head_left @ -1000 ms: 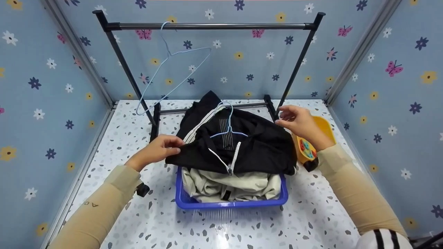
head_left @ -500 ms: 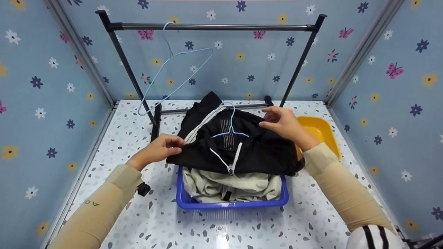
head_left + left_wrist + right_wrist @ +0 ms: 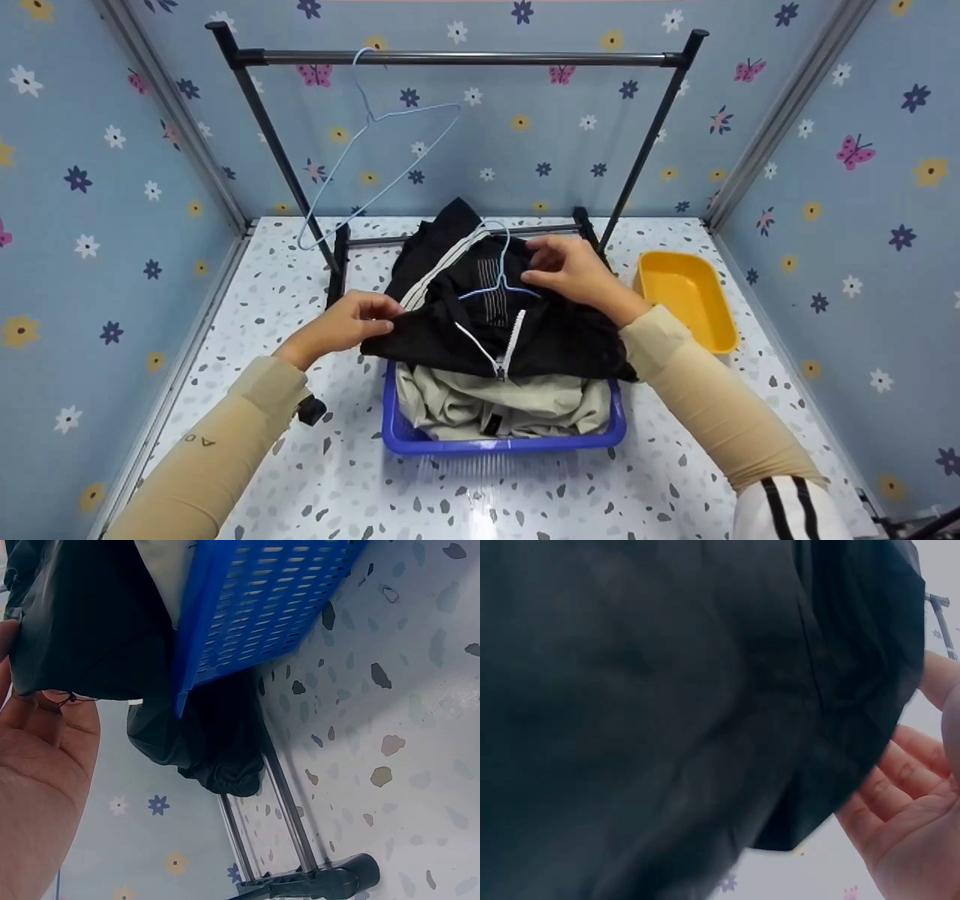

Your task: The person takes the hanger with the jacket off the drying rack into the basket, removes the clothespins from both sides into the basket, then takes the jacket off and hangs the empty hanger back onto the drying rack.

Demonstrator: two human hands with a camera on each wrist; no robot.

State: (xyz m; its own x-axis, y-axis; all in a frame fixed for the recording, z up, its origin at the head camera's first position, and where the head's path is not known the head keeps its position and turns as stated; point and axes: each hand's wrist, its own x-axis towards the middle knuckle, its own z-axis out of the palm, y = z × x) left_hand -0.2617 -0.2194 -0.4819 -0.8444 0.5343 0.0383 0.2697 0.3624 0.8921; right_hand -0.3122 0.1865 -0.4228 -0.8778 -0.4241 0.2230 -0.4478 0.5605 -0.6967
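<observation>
A black zip jacket point(image 3: 570, 341) with a white zipper and white stripes lies over the blue basket point(image 3: 502, 445). Inside its neck is a light blue wire hanger point(image 3: 500, 259), hook upward, its lower part hidden by the cloth. My left hand point(image 3: 337, 330) pinches the jacket's left edge between thumb and fingers; the left wrist view shows the hand point(image 3: 41, 772) at the dark cloth. To the right of the hanger's hook, over the jacket, is my right hand point(image 3: 581, 277), fingers loosely bent and a gap between fingertips and thumb. It appears to hold nothing.
Pale grey-green clothing point(image 3: 517, 405) fills the basket. A black clothes rack point(image 3: 465, 58) stands behind, with another blue hanger point(image 3: 341, 161) on its bar at the left. At the right sits a yellow tray point(image 3: 686, 300). Flowered walls enclose the speckled surface.
My right hand has moved left, from beside the jacket's right side to near the hanger's hook, uncovering the yellow tray. My left hand stays on the jacket's edge.
</observation>
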